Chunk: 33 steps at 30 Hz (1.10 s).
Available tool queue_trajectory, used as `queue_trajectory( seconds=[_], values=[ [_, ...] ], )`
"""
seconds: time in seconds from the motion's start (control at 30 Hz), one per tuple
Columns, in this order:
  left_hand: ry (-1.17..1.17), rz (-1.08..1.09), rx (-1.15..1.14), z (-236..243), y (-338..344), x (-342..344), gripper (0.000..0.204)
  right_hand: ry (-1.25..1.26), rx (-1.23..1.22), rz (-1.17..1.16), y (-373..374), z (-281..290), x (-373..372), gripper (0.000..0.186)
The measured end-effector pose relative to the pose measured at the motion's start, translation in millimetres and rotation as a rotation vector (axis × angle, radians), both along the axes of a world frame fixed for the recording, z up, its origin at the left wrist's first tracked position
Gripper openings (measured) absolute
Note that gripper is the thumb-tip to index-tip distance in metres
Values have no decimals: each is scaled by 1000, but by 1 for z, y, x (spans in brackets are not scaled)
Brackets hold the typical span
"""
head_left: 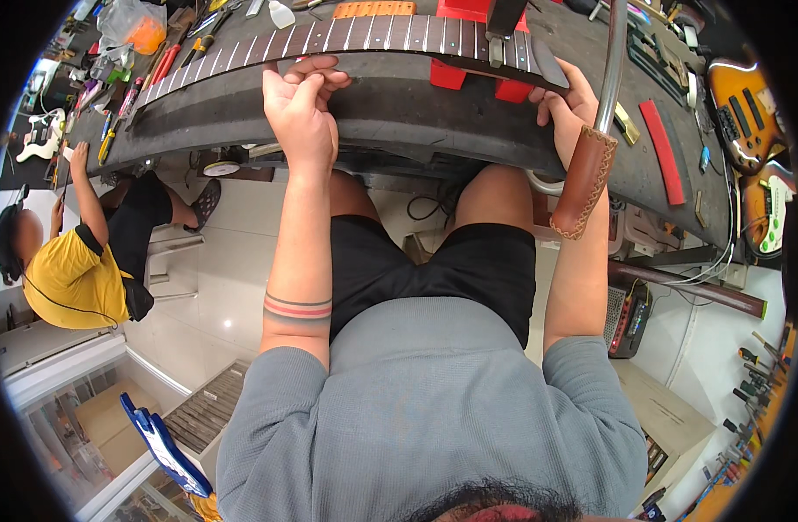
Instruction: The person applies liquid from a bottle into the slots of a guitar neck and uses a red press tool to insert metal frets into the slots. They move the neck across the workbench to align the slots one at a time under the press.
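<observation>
A fretted guitar neck (364, 36) lies across the far side of the dark workbench (381, 117), its right part above red supports (447, 75). The person's right hand (574, 103) grips the neck's right end, near a brown leather lever handle (584, 183). The left hand (303, 109), fingers curled, is at the near edge left of the supports; whether it grips cannot be told.
</observation>
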<state>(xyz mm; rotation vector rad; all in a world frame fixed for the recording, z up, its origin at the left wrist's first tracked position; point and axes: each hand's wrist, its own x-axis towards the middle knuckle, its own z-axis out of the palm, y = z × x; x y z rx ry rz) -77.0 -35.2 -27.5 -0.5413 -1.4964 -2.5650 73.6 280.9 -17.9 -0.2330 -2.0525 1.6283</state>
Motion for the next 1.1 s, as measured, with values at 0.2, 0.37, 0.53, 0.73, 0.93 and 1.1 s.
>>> queue_trajectory(
  seconds=[0.2, 0.37, 0.53, 0.73, 0.93, 1.1],
  values=[
    [-9, 7, -3, -1, 0, -1, 18, -5, 8, -6, -1, 1, 0, 52],
    [-6, 6, -9, 0, 0, 0, 21, -10, 15, -10, -1, 2, 0, 52],
    [5, -1, -2, 0, 2, 0, 22, -34, 13, 12, 0, 4, 3, 51],
    [-18, 25, 33, -1, -2, 2, 38, -13, 3, 16, -3, 1, 0, 54],
    [-41, -10, 73, 2, 4, 2, 56, 16, -3, 31, 6, -5, 2, 53],
    [-59, 1, 69, 7, 3, 7, 48, -2, -19, 36, 7, -9, 0, 50]
  ],
)
